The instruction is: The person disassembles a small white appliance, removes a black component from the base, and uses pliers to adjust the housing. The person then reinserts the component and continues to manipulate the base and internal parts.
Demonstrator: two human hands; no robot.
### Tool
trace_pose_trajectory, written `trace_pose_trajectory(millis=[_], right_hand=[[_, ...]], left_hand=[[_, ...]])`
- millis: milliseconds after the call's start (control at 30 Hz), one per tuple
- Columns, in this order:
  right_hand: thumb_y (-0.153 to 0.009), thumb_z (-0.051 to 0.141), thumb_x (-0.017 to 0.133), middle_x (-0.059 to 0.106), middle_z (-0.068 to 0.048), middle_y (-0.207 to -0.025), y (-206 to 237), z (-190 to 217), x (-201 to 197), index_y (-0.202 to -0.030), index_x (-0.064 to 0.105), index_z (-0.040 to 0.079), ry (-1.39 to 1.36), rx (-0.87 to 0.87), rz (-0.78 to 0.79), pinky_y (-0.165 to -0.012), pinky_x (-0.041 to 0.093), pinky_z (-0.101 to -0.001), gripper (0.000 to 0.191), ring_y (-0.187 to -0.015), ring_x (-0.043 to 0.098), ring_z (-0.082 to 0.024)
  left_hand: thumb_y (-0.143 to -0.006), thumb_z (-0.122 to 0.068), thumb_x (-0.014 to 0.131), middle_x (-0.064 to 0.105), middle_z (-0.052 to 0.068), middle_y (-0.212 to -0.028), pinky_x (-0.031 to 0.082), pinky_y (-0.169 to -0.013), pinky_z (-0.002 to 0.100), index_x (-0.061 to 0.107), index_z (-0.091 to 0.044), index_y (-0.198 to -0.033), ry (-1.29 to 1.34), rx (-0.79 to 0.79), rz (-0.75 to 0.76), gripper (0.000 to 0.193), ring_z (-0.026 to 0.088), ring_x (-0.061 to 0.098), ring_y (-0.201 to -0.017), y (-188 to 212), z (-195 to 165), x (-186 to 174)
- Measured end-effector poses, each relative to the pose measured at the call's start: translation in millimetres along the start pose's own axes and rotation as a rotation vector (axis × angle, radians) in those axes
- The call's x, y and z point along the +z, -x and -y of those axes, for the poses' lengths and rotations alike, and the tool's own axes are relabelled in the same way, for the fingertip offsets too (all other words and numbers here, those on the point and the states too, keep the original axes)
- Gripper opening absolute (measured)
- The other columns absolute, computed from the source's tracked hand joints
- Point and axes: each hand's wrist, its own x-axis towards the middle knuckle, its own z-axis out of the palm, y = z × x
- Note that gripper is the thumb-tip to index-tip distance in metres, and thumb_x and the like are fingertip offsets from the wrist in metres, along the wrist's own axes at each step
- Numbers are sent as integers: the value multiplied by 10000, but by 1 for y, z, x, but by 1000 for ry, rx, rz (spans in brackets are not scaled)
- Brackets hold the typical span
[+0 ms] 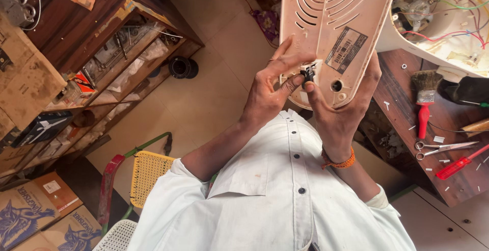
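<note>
- Your left hand [267, 90] pinches a small black part [307, 73] between thumb and fingers, pressed against the lower edge of the cream plastic panel [336, 22].
- Your right hand [342, 111] grips that panel from behind, thumb touching the black part.
- The panel stands upright before your chest, beside the wooden bench [448, 123].
- A red-handled brush [424, 98], scissors [443, 149] and a red screwdriver [458, 165] lie on the bench.

Pale tiled floor [214, 93], cluttered wooden shelves [102, 52] left, wooden workbench [448, 129] right, yellow woven chair [145, 172]
</note>
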Motion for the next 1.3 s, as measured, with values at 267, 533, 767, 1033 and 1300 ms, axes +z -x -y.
trace_pose_trajectory(millis=[267, 533, 767, 1033, 1300], right_hand=[[-964, 169, 918, 354, -113, -1584, -5, 2, -18, -1592, 294, -20, 197, -71, 33, -1279, 382, -335, 905, -1505, 406, -225], [-920, 2, 849, 565, -118, -1413, -14, -4, -21, -1549, 312, 11, -598, 302, 92, -1101, 541, -343, 827, -1284, 607, -212], [-884, -18, 808, 666, -117, -1319, -4, -13, -22, -1439, 476, 0, -987, 488, -9, -1031, 596, -318, 647, -1201, 699, -202], [-975, -1, 801, 668, -117, -1236, 3, -12, -13, -1407, 516, -46, -745, 315, -112, -965, 599, -288, 520, -1087, 691, -168], [-1026, 105, 803, 642, -86, -1247, 8, 5, -13, -1381, 496, -47, -356, 163, -82, -967, 552, -218, 493, -1104, 649, -104]], left_hand=[[-1011, 74, 637, 686, 29, -1407, 395, -1309, 417, 705, -109, -1317, 147, -4, 8, 363, 279, 255, -1652, -2, 7, 16], [-992, 25, 698, 708, 17, -1361, 432, -1266, 402, 711, -158, -1296, -295, 94, -106, 356, 285, 415, -1566, 5, -13, 26], [-1031, 2, 677, 704, -23, -1353, 467, -1129, 348, 706, -226, -1266, -661, 349, -76, 329, 197, 536, -1459, 5, -34, 34], [-959, -111, 704, 627, 53, -1422, 461, -1161, 364, 486, -134, -1438, -306, 106, -40, 526, 220, 568, -1367, -6, -46, 26], [-965, -116, 764, 616, 2, -1218, 458, -1066, 323, 743, -200, -1312, -390, 52, 54, 357, 208, 459, -1096, -10, -42, 12]])
